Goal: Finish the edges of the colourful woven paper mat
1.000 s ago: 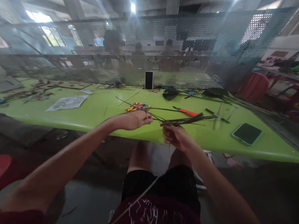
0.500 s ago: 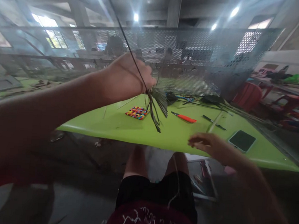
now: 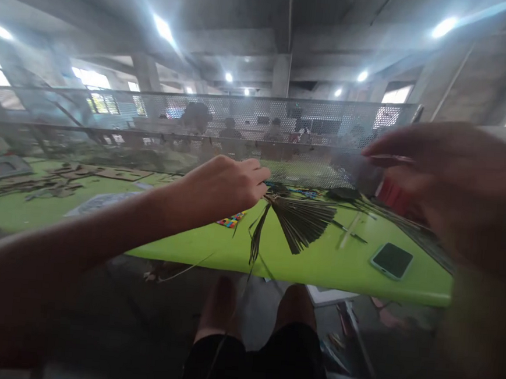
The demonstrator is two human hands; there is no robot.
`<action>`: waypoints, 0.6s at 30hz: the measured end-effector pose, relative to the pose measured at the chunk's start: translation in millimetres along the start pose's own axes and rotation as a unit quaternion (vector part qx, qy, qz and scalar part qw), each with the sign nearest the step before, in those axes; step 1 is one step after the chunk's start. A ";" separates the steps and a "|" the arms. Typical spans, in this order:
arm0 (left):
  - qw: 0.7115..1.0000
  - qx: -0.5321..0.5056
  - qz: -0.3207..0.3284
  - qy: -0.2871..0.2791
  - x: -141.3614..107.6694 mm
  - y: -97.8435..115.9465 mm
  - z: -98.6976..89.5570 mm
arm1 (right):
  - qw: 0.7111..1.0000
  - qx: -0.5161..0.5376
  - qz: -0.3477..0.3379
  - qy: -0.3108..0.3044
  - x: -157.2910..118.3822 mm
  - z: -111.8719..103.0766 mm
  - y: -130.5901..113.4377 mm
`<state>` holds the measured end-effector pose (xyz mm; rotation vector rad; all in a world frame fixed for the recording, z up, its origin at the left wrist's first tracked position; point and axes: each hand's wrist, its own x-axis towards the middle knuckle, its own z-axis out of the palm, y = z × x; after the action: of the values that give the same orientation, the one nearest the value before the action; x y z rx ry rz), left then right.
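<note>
My left hand (image 3: 240, 182) is closed on the narrow end of a dark fan-shaped bundle of strips (image 3: 305, 223), held above the green table (image 3: 213, 248). The fan spreads to the right, and a thinner bunch of strips hangs down below the fingers. High at the right, near the camera, my right hand (image 3: 413, 161) is blurred, with its fingers bent toward each other; whether it holds anything cannot be made out. A colourful woven square (image 3: 232, 219) lies partly hidden behind my left forearm.
A phone (image 3: 391, 260) and a dark pen (image 3: 350, 232) lie on the table's right side. Dark flat pieces (image 3: 67, 178) are spread at the left near a grey frame (image 3: 3, 167). A perforated screen (image 3: 241, 118) stands along the back, with people behind it.
My right hand has risen from the table's front edge to the upper right. The bundle has swung rightward and shows as a wider fan. The view has tilted up.
</note>
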<state>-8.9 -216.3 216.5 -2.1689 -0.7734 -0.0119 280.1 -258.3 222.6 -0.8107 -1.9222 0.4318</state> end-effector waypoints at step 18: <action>0.955 -0.288 0.070 -0.003 -9.7 -34.5 8.1 | 0.827 0.250 0.127 -0.487 51.9 114.9 60.1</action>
<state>-37.1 -199.1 232.7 -2.7730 -0.6712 -0.1792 183.9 -174.2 166.2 -0.5042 -2.4046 1.7011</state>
